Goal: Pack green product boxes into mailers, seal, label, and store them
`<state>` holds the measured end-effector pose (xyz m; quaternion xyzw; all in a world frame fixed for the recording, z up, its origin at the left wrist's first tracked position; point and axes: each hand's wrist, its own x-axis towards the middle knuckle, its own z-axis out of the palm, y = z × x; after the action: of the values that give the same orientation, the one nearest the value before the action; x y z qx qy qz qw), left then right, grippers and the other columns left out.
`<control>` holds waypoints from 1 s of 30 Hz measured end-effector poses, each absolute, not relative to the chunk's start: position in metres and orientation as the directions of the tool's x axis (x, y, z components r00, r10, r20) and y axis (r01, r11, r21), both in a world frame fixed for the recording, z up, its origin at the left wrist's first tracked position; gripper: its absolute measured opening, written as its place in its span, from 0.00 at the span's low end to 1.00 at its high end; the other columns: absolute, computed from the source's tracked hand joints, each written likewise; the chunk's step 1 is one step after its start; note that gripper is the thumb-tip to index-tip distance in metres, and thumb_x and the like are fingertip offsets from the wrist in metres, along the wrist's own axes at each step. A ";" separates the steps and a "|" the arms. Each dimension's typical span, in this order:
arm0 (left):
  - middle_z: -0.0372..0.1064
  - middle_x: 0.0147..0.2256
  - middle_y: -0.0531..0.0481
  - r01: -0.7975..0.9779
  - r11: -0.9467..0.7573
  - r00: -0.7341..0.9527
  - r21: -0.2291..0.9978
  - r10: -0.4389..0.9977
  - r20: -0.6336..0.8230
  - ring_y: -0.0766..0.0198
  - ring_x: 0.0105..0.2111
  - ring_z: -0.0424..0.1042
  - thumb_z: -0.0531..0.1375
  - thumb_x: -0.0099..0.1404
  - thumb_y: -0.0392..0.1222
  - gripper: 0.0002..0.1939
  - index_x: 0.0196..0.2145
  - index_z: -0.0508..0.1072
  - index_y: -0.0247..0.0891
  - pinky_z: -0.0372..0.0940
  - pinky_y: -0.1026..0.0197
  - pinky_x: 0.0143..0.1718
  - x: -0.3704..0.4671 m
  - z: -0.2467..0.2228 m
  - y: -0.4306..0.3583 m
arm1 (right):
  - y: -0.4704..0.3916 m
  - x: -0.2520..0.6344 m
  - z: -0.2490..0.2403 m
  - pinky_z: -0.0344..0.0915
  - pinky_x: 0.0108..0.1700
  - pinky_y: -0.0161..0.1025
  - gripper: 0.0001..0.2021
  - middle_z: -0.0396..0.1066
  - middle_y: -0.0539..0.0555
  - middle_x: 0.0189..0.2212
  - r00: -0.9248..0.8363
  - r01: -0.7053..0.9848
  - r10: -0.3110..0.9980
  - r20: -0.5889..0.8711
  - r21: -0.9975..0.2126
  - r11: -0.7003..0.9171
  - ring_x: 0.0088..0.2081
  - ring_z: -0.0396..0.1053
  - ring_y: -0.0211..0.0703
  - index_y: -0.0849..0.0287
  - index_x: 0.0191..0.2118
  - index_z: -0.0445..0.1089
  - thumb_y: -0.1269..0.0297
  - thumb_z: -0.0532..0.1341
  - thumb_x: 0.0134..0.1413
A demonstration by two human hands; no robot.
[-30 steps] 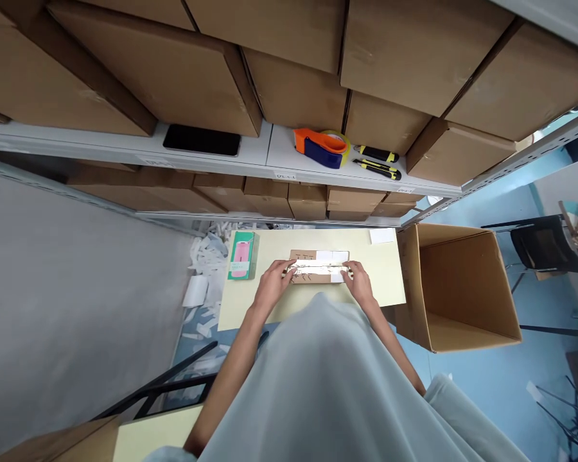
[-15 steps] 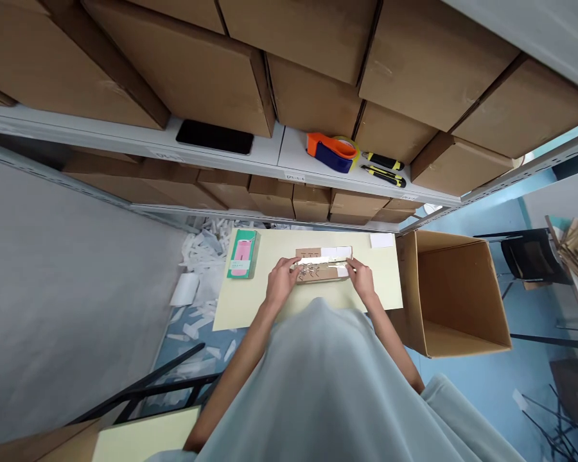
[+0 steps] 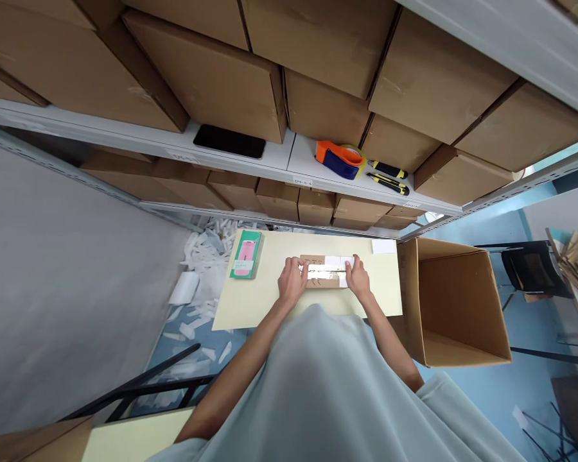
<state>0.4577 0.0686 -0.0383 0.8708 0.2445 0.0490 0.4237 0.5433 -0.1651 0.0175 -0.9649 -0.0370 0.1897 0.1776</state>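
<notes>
A small brown cardboard box (image 3: 325, 283) with white labels lies on the pale yellow table in the head view. Along the middle of its top runs a shiny strip of clear tape (image 3: 324, 272). My left hand (image 3: 293, 280) is closed around the box's left end, thumb on the top near the tape. At the right end my right hand (image 3: 358, 277) grips the box, its thumb pressing by the end of the strip. The undersides of the box and some fingertips are hidden.
On the table (image 3: 255, 308) stand a green box with a pink picture (image 3: 245, 255) and a white paper slip (image 3: 383, 246). A large open carton (image 3: 457, 308) is at the right. The shelf above holds a phone (image 3: 229, 141), an orange-blue tape dispenser (image 3: 340, 160) and cutters (image 3: 388, 183).
The tape strip, earlier stretched between my fingertips over the box, now lies flat along its top. My hands have closed onto the box's ends. The view has shifted slightly.
</notes>
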 end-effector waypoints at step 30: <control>0.76 0.61 0.33 0.421 -0.360 0.863 0.833 0.441 -0.246 0.38 0.63 0.77 0.50 0.78 0.54 0.28 0.66 0.73 0.41 0.72 0.33 0.67 0.460 -0.084 0.067 | -0.175 0.545 -0.038 0.70 0.71 0.62 0.32 0.69 0.76 0.71 0.955 0.030 0.160 -0.251 -0.451 -0.892 0.69 0.74 0.68 0.68 0.77 0.60 0.56 0.51 0.76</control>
<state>0.4597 0.0673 -0.0835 0.8246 0.2612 0.0101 0.5018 0.5447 -0.1745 -0.0376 -0.9622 -0.0494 0.1419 0.2273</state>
